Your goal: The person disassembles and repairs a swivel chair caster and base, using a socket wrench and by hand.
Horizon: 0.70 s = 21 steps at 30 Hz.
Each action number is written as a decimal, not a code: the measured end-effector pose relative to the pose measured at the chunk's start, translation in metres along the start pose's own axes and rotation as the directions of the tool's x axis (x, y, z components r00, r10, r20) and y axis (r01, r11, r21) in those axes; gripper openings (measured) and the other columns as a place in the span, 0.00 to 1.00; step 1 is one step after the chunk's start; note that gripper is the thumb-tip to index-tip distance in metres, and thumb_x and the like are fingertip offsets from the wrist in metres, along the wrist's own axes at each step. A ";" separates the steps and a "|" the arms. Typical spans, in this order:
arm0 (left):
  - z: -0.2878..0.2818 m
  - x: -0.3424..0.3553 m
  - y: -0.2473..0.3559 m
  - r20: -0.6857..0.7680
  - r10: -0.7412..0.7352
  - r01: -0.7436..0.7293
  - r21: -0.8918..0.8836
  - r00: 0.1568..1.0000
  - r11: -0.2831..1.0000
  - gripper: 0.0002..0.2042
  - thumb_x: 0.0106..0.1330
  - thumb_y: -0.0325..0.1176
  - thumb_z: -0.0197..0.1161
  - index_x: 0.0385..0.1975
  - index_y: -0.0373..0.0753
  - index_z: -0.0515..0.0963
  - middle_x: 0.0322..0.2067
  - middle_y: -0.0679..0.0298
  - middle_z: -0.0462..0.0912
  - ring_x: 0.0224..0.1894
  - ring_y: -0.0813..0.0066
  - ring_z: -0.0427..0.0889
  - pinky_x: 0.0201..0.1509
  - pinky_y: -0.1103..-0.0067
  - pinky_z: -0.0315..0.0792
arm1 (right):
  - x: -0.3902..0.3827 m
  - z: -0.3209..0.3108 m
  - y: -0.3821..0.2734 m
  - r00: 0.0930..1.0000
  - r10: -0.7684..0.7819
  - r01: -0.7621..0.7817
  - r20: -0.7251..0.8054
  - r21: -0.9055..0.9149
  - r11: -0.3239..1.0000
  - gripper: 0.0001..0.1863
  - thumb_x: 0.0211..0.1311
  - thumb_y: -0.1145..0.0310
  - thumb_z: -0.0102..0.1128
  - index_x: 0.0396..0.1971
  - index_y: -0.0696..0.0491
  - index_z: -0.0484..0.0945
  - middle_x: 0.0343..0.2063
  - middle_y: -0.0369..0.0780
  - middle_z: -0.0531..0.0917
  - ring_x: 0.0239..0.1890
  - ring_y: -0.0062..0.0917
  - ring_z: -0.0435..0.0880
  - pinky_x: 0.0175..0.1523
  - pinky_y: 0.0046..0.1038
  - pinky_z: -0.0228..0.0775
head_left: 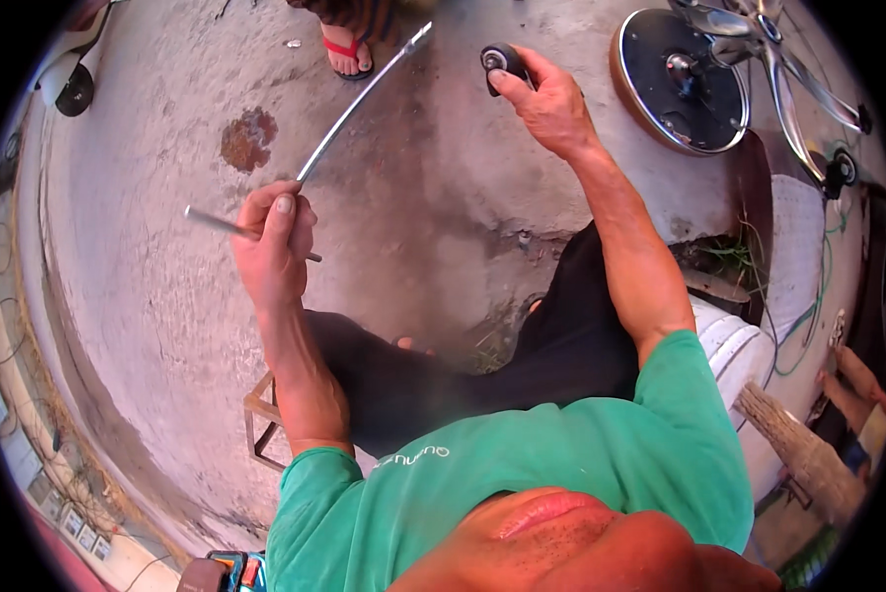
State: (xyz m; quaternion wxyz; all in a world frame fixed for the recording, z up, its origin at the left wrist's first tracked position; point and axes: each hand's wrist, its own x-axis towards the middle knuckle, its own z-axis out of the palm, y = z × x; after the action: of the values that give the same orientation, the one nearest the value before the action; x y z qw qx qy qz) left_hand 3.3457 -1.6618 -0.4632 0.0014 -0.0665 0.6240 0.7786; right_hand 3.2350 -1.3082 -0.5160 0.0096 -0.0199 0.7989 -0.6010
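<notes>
My left hand (277,237) is closed around a long, thin, shiny metal rod (359,107), which slants up and away to the right. A shorter, duller metal rod (211,221) crosses the same grip and sticks out on both sides. Whether the two rods are joined is hidden by my fingers. Further forward and to the right, my right hand (551,104) pinches a small black caster wheel (500,65) with a pale hub between thumb and fingers. The wheel is apart from the rod's far tip.
At the upper right lie a round black disc base (680,84) and a chrome star-shaped chair base (773,59) with casters. Another person's foot in a red-strapped sandal (348,49) stands ahead. A white bucket (734,350) is by my right side, a small stool frame (263,419) by my left.
</notes>
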 end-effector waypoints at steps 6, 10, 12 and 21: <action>0.005 -0.023 0.008 0.170 0.173 -0.209 0.225 0.970 0.952 0.09 0.74 0.26 0.59 0.49 0.30 0.79 0.30 0.58 0.82 0.20 0.86 0.66 0.21 0.88 0.56 | -0.002 -0.004 -0.010 0.997 0.029 -0.031 0.077 0.021 0.999 0.24 0.66 0.57 0.66 0.55 0.58 0.80 0.37 0.34 0.87 0.39 0.16 0.81 0.47 0.23 0.74; 0.004 -0.026 0.017 0.204 0.188 -0.233 0.226 0.961 0.946 0.09 0.73 0.26 0.60 0.48 0.29 0.80 0.31 0.58 0.83 0.25 0.83 0.72 0.27 0.86 0.63 | 0.000 -0.003 -0.009 0.997 0.007 -0.010 0.078 0.040 0.999 0.21 0.68 0.58 0.66 0.53 0.55 0.81 0.35 0.29 0.84 0.36 0.15 0.78 0.44 0.22 0.72; 0.001 -0.029 0.022 0.186 0.149 -0.188 0.216 0.971 0.958 0.08 0.71 0.24 0.61 0.46 0.28 0.81 0.32 0.60 0.84 0.33 0.79 0.81 0.37 0.83 0.72 | 0.001 -0.004 -0.009 0.995 0.025 -0.031 0.100 0.060 0.998 0.20 0.68 0.58 0.66 0.53 0.55 0.81 0.34 0.28 0.83 0.36 0.15 0.78 0.43 0.22 0.72; -0.001 -0.040 0.023 0.249 0.277 -0.357 0.378 0.928 0.854 0.07 0.68 0.17 0.60 0.43 0.27 0.82 0.35 0.57 0.85 0.34 0.75 0.84 0.39 0.81 0.77 | -0.003 -0.006 -0.050 0.956 0.126 -0.127 0.266 -0.012 0.992 0.08 0.70 0.62 0.62 0.39 0.51 0.81 0.25 0.30 0.76 0.30 0.16 0.73 0.38 0.24 0.68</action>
State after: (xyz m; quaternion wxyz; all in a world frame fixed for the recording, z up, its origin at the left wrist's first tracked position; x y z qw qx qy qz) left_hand 3.3831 -1.6645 -0.4367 -0.0550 0.1124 0.7749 0.6196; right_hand 3.2390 -1.3163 -0.4662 0.1556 -0.0493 0.7884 -0.5932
